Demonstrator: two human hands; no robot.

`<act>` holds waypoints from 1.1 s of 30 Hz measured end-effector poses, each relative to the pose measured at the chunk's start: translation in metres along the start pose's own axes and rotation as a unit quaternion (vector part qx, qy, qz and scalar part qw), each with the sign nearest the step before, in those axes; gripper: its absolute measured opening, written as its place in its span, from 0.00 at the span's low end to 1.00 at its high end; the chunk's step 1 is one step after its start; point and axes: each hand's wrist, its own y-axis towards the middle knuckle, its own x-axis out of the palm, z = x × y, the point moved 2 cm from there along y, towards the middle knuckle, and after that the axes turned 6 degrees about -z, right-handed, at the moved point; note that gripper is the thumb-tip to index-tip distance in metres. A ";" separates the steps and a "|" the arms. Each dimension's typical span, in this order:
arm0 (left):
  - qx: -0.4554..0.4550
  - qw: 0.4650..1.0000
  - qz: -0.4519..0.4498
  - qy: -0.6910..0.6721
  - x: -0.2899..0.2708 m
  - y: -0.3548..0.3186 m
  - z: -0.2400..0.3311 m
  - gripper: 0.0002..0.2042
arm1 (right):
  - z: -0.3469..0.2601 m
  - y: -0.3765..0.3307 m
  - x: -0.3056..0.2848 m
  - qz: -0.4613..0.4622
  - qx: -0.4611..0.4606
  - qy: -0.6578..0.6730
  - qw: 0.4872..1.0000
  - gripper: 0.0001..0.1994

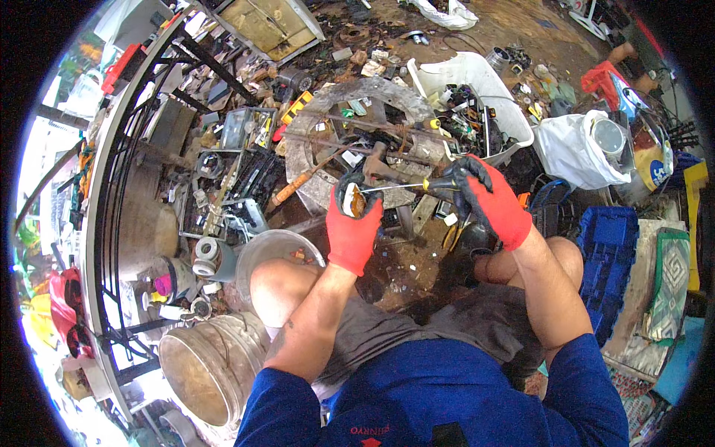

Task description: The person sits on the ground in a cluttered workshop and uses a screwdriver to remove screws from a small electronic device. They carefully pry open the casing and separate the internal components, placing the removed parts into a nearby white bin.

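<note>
My left hand, in a red glove with dark palm and fingers, is closed round a small white and amber-brown part. In my right hand, gloved alike, is a screwdriver with a black and yellow handle. Its thin shaft points left and its tip meets or nearly meets the small part; the exact contact is too small to tell. Just beyond my hands a hammer lies on a round, worn grey stand. A tool with a wooden handle rests at the stand's left side.
A white bin of dark scrap stands far right, beside a white sack. Yellow-handled pliers are near my right knee. A clear tub and a dirty bucket stand left. Blue plastic lies right.
</note>
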 end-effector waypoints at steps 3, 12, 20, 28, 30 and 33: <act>0.008 1.000 -0.003 0.006 0.001 -0.001 0.010 0.20 | -0.006 -0.002 0.007 -0.004 -0.115 0.013 0.993 0.10; 0.041 0.996 -0.006 0.082 -0.005 0.003 -0.008 0.20 | -0.006 -0.001 0.005 0.009 -0.060 -0.096 0.994 0.10; 0.060 0.993 -0.001 0.105 -0.006 0.005 -0.010 0.20 | 0.005 0.002 0.001 -0.099 0.029 -0.164 0.981 0.20; 0.067 0.989 -0.006 0.128 0.001 0.003 -0.002 0.23 | 0.017 -0.003 0.004 -0.032 -0.058 -0.259 0.964 0.27; 0.074 0.987 -0.020 0.139 0.002 0.005 0.003 0.22 | 0.025 -0.003 0.005 -0.059 -0.038 -0.257 0.964 0.24; 0.051 0.989 -0.022 0.138 -0.002 0.003 0.003 0.22 | 0.012 -0.001 0.022 -0.078 0.030 -0.252 0.964 0.19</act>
